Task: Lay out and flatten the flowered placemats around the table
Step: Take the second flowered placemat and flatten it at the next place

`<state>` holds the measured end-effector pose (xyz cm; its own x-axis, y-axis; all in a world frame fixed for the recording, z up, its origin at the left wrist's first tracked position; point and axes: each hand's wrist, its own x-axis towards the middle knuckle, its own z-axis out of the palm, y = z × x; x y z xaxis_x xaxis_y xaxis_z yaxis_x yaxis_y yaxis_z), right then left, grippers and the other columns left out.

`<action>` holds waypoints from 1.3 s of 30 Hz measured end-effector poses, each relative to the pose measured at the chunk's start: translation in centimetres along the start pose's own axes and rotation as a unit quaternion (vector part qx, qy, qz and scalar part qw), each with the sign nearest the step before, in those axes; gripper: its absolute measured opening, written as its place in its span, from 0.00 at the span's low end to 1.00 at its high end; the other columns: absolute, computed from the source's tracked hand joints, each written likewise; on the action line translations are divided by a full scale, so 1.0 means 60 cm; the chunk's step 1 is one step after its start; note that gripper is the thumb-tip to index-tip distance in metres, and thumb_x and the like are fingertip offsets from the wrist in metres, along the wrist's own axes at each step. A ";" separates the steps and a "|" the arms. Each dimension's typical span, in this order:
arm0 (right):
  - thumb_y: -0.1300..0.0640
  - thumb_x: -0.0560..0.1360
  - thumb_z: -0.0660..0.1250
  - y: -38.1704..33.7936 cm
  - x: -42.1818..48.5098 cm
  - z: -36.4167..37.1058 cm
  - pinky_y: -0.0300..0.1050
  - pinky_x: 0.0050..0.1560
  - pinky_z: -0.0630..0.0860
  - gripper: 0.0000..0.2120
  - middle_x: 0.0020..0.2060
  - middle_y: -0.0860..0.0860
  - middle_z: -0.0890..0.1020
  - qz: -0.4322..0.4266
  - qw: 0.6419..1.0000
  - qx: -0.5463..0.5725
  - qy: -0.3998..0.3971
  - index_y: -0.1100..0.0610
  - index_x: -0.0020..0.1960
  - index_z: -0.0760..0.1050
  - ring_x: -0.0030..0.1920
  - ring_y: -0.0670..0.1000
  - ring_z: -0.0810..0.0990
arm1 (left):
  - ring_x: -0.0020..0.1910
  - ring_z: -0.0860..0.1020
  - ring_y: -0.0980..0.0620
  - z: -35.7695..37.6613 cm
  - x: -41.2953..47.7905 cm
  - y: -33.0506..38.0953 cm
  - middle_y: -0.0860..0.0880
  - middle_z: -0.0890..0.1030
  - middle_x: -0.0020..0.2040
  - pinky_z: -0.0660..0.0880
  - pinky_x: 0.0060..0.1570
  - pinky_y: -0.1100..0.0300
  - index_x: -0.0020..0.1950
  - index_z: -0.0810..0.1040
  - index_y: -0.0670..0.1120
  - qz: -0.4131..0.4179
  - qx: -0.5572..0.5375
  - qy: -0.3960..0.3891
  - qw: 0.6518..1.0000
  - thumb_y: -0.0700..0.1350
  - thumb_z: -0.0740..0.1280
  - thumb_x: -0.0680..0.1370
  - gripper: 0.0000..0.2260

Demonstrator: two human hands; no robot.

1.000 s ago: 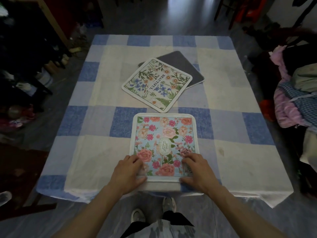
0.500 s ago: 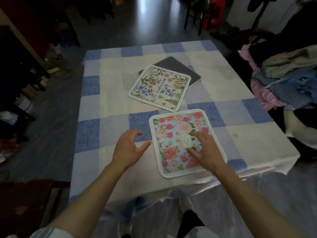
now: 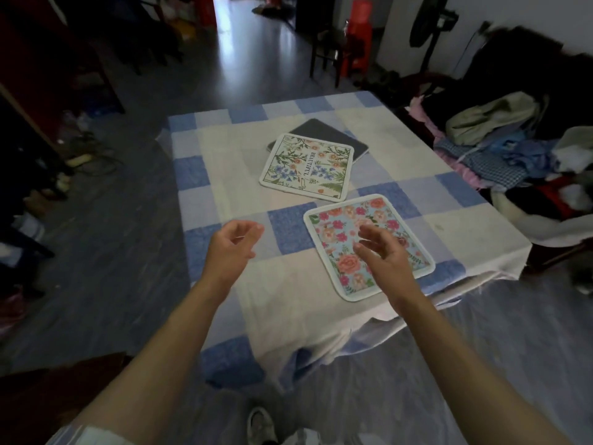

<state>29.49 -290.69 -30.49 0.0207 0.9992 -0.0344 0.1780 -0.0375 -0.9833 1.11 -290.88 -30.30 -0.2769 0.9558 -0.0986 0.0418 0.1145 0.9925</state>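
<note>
Although the room is dim and its left side is lost in shadow, a table covered by a blue-and-white checked tablecloth (image 3: pixel 224 175) can be made out, its near edge draped and rumpled. The left hand (image 3: pixel 229 248) is held above the cloth at the end of a bare forearm, raised clear of the surface, with the fingers loosely curled and parted from the thumb; nothing is gripped. Further back, near the middle of the table, a white-bordered placemat printed with green leaves, blue and orange flowers and the word BEAUTIFUL (image 3: pixel 308 167) is laid askew, and most of a dark grey mat (image 3: pixel 337 136) is hidden beneath it, so that only its far corner and edges are shown. Near the front edge, a rounded pale-blue placemat printed with pink and orange roses (image 3: pixel 340 232) is laid flat, its middle partly covered from view by the right hand (image 3: pixel 383 255). That hand is spread open over the mat with the fingers extended and slightly blurred; whether the mat is touched cannot be told, and nothing is held. At the far right, a heap of mixed clothing (image 3: pixel 513 146) is cut off by the frame.
</note>
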 end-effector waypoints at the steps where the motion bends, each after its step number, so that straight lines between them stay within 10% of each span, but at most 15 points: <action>1: 0.54 0.76 0.71 -0.001 -0.005 0.001 0.53 0.59 0.80 0.15 0.58 0.43 0.81 -0.001 1.000 0.008 -0.002 0.45 0.62 0.76 0.58 0.45 0.80 | 0.45 0.80 0.53 -0.002 -0.010 0.004 0.52 0.83 0.43 0.78 0.39 0.57 0.44 0.81 0.49 -0.004 -0.003 0.002 1.000 0.47 0.70 0.77 0.03; 12: 0.55 0.76 0.71 0.037 -0.083 0.043 0.56 0.64 0.75 0.11 0.56 0.48 0.82 0.014 0.996 0.080 0.024 0.46 0.57 0.79 0.59 0.49 0.80 | 0.44 0.80 0.53 -0.017 -0.095 0.008 0.49 0.83 0.46 0.78 0.41 0.56 0.47 0.79 0.47 -0.022 0.000 0.012 1.000 0.44 0.64 0.81 0.07; 39: 0.51 0.77 0.69 -0.074 -0.012 0.296 0.41 0.58 0.76 0.10 0.53 0.37 0.81 0.037 0.957 0.037 0.284 0.41 0.56 0.77 0.56 0.39 0.79 | 0.50 0.80 0.50 -0.122 0.212 0.048 0.44 0.83 0.52 0.78 0.51 0.48 0.54 0.79 0.42 -0.025 -0.040 -0.261 0.964 0.47 0.65 0.81 0.09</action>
<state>11.21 -290.96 -29.25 0.5663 0.8239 -0.0220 0.0861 -0.0856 -0.9926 -9.34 -280.41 -28.18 0.2460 0.9579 -0.1483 -0.0389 0.1627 0.9859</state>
